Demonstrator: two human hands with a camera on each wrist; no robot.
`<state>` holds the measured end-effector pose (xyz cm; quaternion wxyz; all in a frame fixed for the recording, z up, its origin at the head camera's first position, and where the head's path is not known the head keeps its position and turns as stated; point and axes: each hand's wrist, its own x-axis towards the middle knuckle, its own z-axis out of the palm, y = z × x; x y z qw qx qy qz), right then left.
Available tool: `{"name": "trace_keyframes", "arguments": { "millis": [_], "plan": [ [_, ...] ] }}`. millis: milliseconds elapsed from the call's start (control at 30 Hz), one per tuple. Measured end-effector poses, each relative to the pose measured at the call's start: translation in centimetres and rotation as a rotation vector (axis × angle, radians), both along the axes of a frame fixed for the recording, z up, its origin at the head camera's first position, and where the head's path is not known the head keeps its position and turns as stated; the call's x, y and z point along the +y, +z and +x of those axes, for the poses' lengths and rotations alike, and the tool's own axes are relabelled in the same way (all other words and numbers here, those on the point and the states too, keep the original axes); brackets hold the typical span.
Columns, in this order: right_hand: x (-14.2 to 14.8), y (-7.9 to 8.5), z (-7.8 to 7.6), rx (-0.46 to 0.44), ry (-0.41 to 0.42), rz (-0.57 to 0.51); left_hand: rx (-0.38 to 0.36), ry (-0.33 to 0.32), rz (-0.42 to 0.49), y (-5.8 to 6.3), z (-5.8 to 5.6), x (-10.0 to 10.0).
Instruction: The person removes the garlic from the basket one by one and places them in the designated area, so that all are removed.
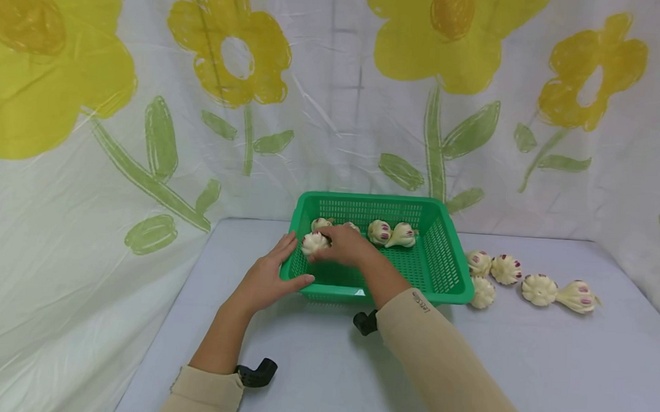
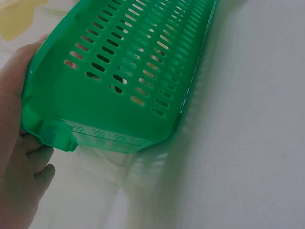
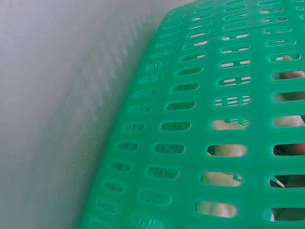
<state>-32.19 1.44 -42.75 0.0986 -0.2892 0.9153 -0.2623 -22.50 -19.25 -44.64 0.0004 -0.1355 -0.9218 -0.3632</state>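
Observation:
A green plastic basket (image 1: 455, 260) with slotted walls stands on the table. At its front left corner my left hand (image 1: 268, 280) grips the rim, thumb along the front and fingers at the left side; the left wrist view shows some fingers (image 2: 40, 162) below the rim. My right hand (image 1: 347, 247) reaches inside and holds a white garlic bulb (image 1: 314, 243) near the left wall. Behind it lie another garlic bulb (image 1: 321, 224) and one partly hidden by the hand. Two purple-streaked bulbs (image 1: 380, 231) lie side by side farther right. In the right wrist view, the basket wall (image 3: 181, 119) mostly hides the hand.
Right of the basket, several garlic bulbs (image 1: 506, 269) lie on the white table (image 1: 323, 365), some close against the basket's side. A white curtain (image 1: 333, 138) with yellow flowers hangs behind the table. Black wrist cameras (image 1: 259, 373) stick out from both wrists.

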Motion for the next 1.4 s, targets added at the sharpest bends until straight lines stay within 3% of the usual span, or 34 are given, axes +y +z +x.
{"name": "trace_keyframes", "arguments": {
  "millis": [600,967,1267,1400],
  "plan": [
    [0.1,0.6,0.5,0.061,-0.045,-0.033,0.008,-0.007,0.001,-0.1,0.0,0.0],
    [0.4,2.3,2.3,0.308,-0.084,0.016,0.009,0.0,0.004,-0.1,0.0,0.0],
    [4.8,2.0,4.5,0.624,-0.073,-0.228,0.02,0.001,-0.008,0.1,0.0,0.2],
    [8.0,1.5,5.5,0.694,-0.08,-0.306,0.016,0.004,-0.012,0.1,0.1,0.2]
  ]
}}
